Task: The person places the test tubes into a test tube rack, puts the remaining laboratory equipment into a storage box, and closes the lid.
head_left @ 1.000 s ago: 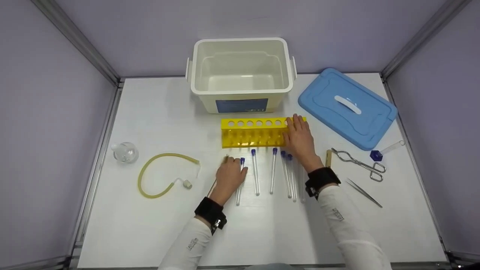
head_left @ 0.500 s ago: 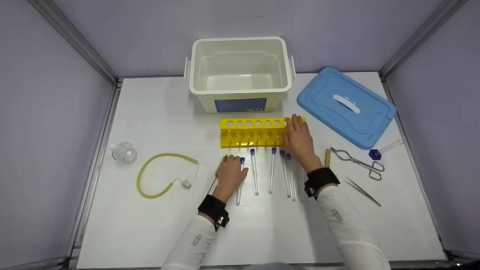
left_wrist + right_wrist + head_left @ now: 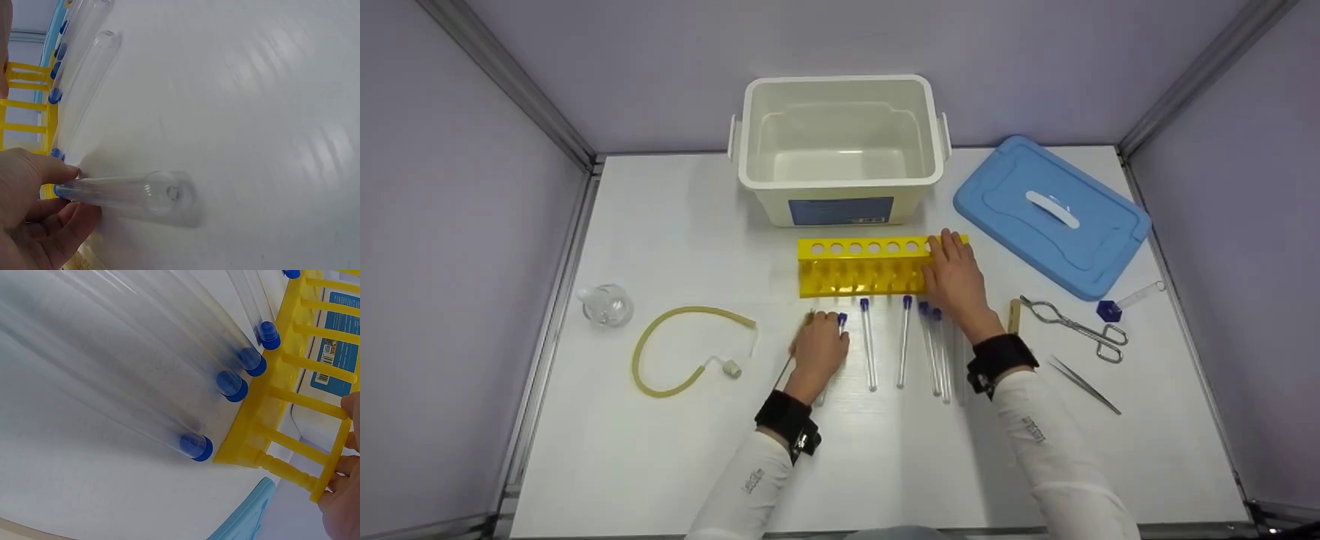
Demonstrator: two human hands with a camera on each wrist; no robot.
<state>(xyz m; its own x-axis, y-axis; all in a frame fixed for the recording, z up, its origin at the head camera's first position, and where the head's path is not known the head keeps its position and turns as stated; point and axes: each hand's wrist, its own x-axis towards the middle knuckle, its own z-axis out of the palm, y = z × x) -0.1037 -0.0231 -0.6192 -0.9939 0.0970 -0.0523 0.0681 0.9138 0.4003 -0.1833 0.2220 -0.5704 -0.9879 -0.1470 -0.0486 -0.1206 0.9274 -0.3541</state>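
My left hand (image 3: 819,346) pinches a clear test tube (image 3: 124,194) near its blue cap (image 3: 63,191), thumb on one side and fingers on the other. Close to those fingers lies a brush with tan bristles (image 3: 77,262). At the right end of a yellow test tube rack (image 3: 859,277), my right hand (image 3: 958,285) grips the top plate, with fingertips partly hidden in the right wrist view. Several blue-capped test tubes (image 3: 868,345) lie in front of the rack, caps toward it; one (image 3: 194,445) is mostly hidden by the right forearm in the head view.
Behind the rack stands an open white bin (image 3: 844,184), its blue lid (image 3: 1054,247) lying to the right. Tongs (image 3: 1072,324), tweezers (image 3: 1084,384) and a tube with a blue hexagonal base (image 3: 1108,310) lie at right. At left are yellow tubing (image 3: 639,349) and a glass vessel (image 3: 607,306).
The left hand has taken hold of the test tube beside it and shifted it slightly left, its lower end swinging left. The right hand stays on the rack.
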